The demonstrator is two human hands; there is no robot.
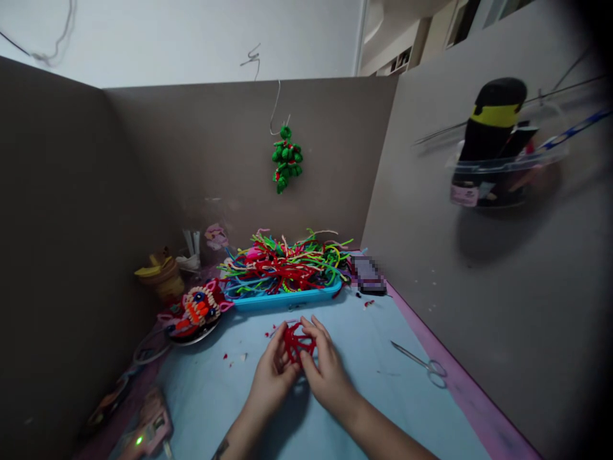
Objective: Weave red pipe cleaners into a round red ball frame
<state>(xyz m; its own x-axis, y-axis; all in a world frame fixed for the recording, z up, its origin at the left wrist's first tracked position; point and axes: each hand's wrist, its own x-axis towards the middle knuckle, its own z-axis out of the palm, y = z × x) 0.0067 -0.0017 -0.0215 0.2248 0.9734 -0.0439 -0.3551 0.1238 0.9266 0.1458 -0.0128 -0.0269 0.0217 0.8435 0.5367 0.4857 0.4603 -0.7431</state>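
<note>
Between my two hands is a red openwork piece of bent pipe cleaners, roughly round, with spokes and gaps. My left hand grips its left side, thumb near the lower edge. On the right side, my right hand holds it with thumb in front and fingers behind. Both hands are just above the blue table cover. Beyond them stands a blue tray heaped with pipe cleaners in many colours.
Scissors lie at right, a phone behind them. At left are a plate of beaded-looking colourful pieces, a brown pot and a pink glue gun with a green light. A green ornament hangs on the back partition.
</note>
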